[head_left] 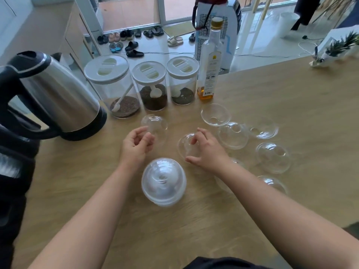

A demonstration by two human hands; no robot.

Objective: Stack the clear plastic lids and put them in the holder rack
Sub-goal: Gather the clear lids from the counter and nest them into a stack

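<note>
A stack of clear dome lids stands on the wooden table in front of me, between my forearms. My right hand grips a single clear lid, tilted on its edge just above the table. My left hand is half curled; its fingertips touch another clear lid, and whether it grips it is unclear. Several loose lids lie to the right: one upturned lid, a second loose lid, a third, and more nearer me. No holder rack is visible.
A steel kettle stands at the left. Three lidded jars and a glass bottle line the table's far edge. A small plant sits at the far right corner.
</note>
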